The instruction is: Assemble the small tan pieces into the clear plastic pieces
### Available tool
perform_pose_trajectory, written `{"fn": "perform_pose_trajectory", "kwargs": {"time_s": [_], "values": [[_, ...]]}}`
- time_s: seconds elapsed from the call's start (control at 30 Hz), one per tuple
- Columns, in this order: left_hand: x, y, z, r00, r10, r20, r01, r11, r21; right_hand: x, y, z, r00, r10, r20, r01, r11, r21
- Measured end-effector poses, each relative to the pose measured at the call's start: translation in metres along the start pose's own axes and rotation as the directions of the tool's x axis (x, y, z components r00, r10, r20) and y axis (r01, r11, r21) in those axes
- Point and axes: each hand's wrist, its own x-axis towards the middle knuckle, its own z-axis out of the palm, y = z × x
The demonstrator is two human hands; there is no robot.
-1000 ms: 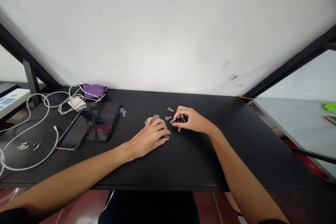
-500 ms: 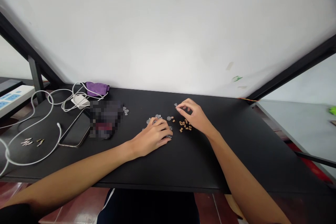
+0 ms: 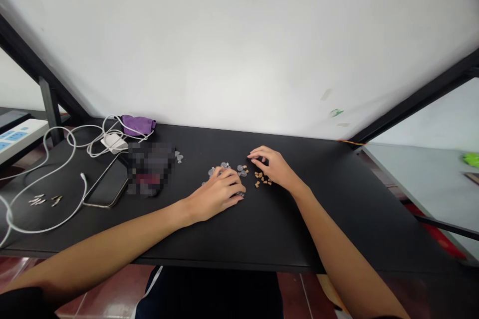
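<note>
in the head view, a black bench [image 3: 262, 239] stands against a white wall [image 3: 239, 60], and both of the person's forearms reach in over its near edge. the left hand [image 3: 220, 190] is palm down with its fingers bent and a little apart, covering part of a pile of small clear bottles [image 3: 224, 165]; some of them show past its knuckles and fingertips. the right hand [image 3: 275, 165] is raised just above the bench, thumb and fingertips drawn near each other; whether they pinch something is too small to tell. under and beside that hand lies a loose group of brown corks [image 3: 259, 175]. between the two hands, a round clear bottle [image 3: 240, 168] lies on its side near the pile, with another clear piece [image 3: 243, 173] just beside it.

farther left, a few clear bits [image 3: 179, 158] lie near a dark item [image 3: 153, 167] blurred into squares. next to that are a phone [image 3: 107, 184], a white charger [image 3: 114, 142] under loops of white cable [image 3: 37, 232], a purple cloth [image 3: 137, 125] and some small metal pieces [image 3: 36, 200].
</note>
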Motion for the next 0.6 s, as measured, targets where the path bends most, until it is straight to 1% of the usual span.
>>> {"fn": "perform_pose_trajectory", "kwargs": {"time_s": [0.13,0.3,0.47,0.6], "values": [[0.000,0.000,0.000,1.000,0.000,-0.002,0.000,1.000,-0.001,-0.001,-0.007,0.001,0.999,0.028,0.022,-0.029,0.999,0.031],[0.000,0.000,0.001,1.000,0.002,-0.001,-0.002,1.000,0.003,-0.003,-0.008,0.000,0.998,0.024,0.053,-0.025,0.999,0.020],[0.000,0.000,0.001,1.000,-0.001,-0.004,0.001,1.000,-0.008,-0.002,-0.009,0.005,0.997,0.041,0.065,-0.044,0.997,0.057],[0.000,0.000,0.000,1.000,-0.002,-0.002,0.002,1.000,-0.010,-0.002,-0.013,0.006,0.996,0.036,0.080,-0.040,0.998,0.054]]}}
